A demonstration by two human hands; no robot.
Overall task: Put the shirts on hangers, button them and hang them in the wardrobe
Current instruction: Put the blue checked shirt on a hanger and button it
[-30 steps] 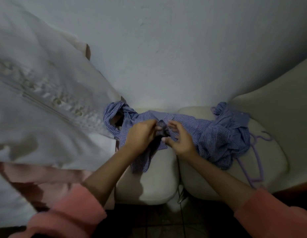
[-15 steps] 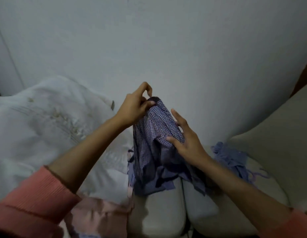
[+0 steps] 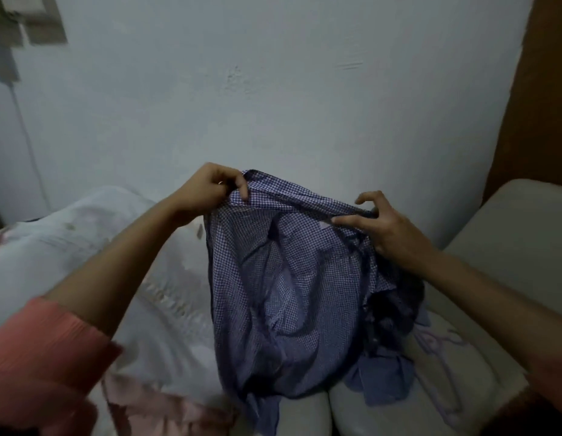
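Pink sleeves nearest the camera, both forearms reaching forward. Checked shirt (image 3: 289, 278) hangs between the two hands, its lower part bunched on the pale cushions (image 3: 305, 413) below them. Left hand (image 3: 210, 190) is curled tight, pinching the shirt's top edge, likely the collar, at its upper left corner. Right hand (image 3: 380, 225) has thumb and forefinger on the same edge further right, other fingers lifted and loosely bent; looks like a light pinch, not a full grip. Purple hanger (image 3: 440, 372) lies on the cushion below and just right of the right hand, partly under shirt cloth, touched by neither hand. White embroidered fabric (image 3: 84, 247) and a pink garment (image 3: 166, 413) sit below and left of the left hand. Risks, as I judge them: the right hand's loose hold could let the edge slip and the shirt collapse back into a heap; trailing hem may snag the hanger and drag it off the seat; shirt looks twisted, so shoulders may be hard to find. Bare wall (image 3: 273, 105) beyond the hands; wardrobe not clearly visible.
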